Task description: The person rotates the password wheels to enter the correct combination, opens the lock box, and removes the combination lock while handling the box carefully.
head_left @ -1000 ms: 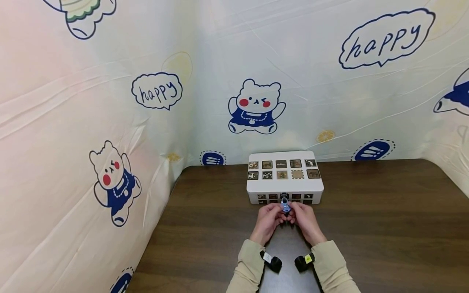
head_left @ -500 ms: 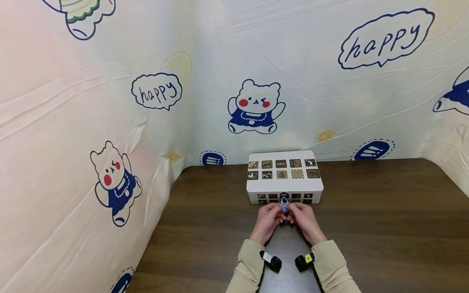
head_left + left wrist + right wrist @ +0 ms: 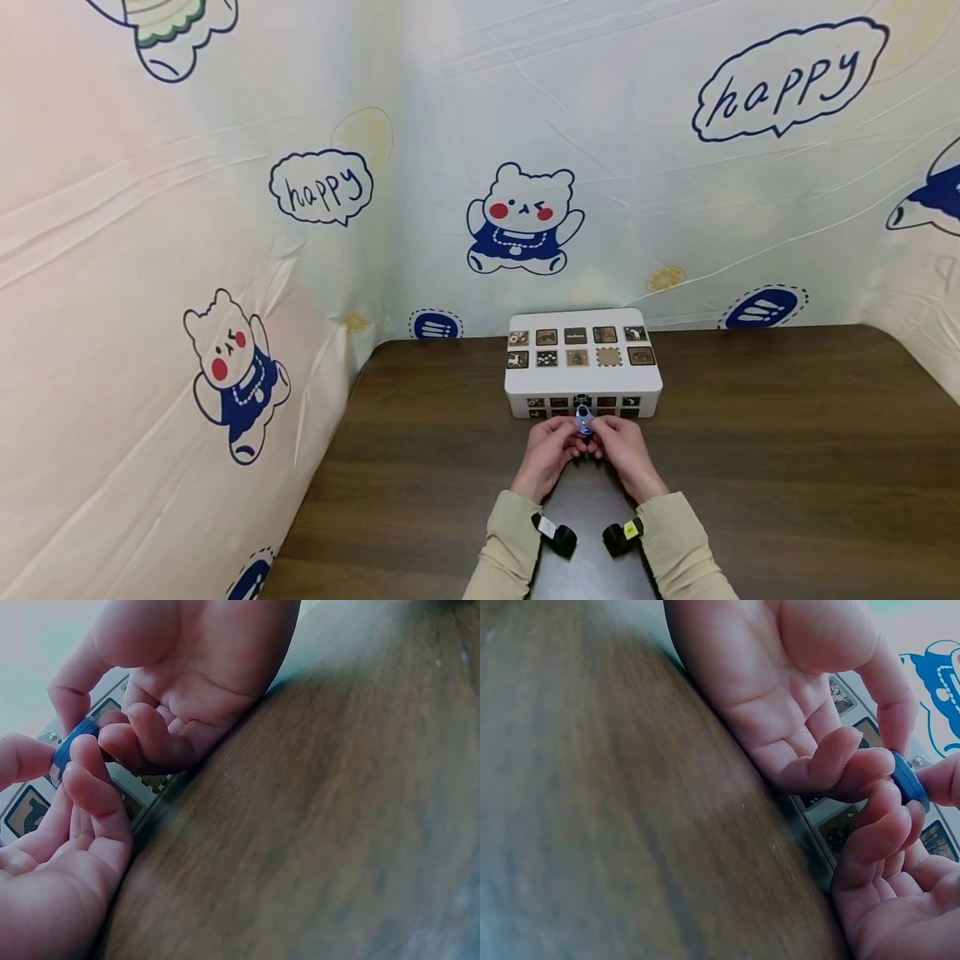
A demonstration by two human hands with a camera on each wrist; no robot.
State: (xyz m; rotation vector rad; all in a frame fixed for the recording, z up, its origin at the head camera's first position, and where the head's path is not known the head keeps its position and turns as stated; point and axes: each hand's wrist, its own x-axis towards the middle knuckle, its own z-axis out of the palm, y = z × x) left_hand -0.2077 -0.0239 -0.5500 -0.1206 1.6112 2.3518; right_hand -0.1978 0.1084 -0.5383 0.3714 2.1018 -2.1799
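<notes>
A small blue padlock (image 3: 584, 425) with a silver shackle hangs at the latch (image 3: 582, 401) on the front of a white box (image 3: 583, 379). My left hand (image 3: 550, 457) pinches the padlock from the left between thumb and fingers, and my right hand (image 3: 624, 455) pinches it from the right. Between the fingertips, the left wrist view shows the blue padlock body (image 3: 73, 741) edge-on. From the other side, the right wrist view has thumbs above and curled fingers beneath the padlock (image 3: 910, 782). Fingers cover much of the lock's body.
Small square pictures cover the box's lid and front; it stands near the far edge of the brown wooden table (image 3: 787, 450). Behind the table hangs a pale curtain (image 3: 427, 250) printed with cartoon bears. Both wrists wear black cameras (image 3: 558, 540).
The padlock has shifted and tilted very slightly between the fingertips. Both hands keep their grip on it, and the box stays in place.
</notes>
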